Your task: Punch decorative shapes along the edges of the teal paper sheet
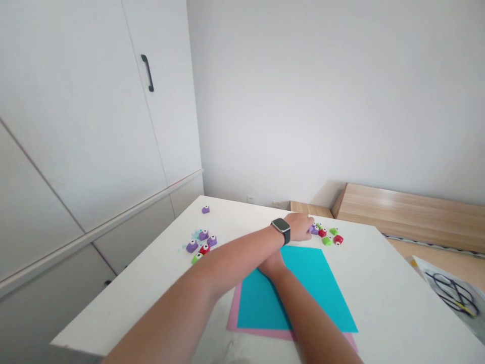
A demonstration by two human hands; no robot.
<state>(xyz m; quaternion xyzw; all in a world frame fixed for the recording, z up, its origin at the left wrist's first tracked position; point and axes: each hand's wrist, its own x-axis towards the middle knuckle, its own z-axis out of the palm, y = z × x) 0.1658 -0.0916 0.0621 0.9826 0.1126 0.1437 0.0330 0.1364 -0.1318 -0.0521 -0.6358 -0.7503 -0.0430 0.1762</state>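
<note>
your left hand point(300, 226) is out at the far right, left forearm crossed over the right one. palm down, fingers curled at the purple pieces point(315, 230) on the near edge of that cluster. fingertips mostly hidden, so can't tell if you're pinching one or just touching.

your right hand point(272, 264) sits under the left forearm, over the blue sheet point(314, 283). fingers hidden behind the arm; can't tell spread or closed, or whether it's got anything.

smartwatch point(281, 227) on your left wrist, screen dark.

blue sheet lies on a pink sheet point(234, 311), pink showing along the left and bottom edges.

rest of the right cluster, just past your left hand: red piece point(338, 240) at the right end, green piece point(327, 241) beside it, more red and green close by. all have white eye-like spots.

left cluster, beyond the left forearm: three purple, one red point(205, 248), one green point(197, 259) partly behind the arm. blue marks point(196, 235) next to them. lone purple piece point(205, 209) near the far left corner.

all on the white table point(382, 288). white cabinet point(94, 126) to the left, wood-grain furniture point(413, 215) behind right, dark cable point(452, 293) off the right edge.
</note>
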